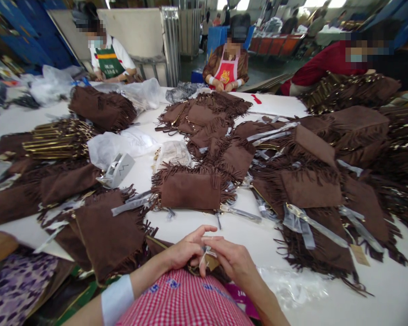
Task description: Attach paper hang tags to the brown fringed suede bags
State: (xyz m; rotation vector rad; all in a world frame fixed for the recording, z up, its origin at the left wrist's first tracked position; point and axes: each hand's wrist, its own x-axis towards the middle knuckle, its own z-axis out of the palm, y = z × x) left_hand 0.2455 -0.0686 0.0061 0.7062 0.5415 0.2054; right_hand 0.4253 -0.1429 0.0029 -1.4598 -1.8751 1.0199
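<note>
White thread sits pinched between your left hand and right hand, over what looks like a tan hang tag at the table edge. Excess pull may snap it.

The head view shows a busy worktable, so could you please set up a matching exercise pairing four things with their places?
Things:
1. fringed brown pouch
2. left hand and right hand
3. person in the red apron
4. clear plastic bag

Places:
A. far side of the white table
B. near edge, pinching a small tan tag with white string
C. table middle, straight ahead of the hands
D. left of middle, beside a grey tool

Pairs: 1-C, 2-B, 3-A, 4-D
</note>
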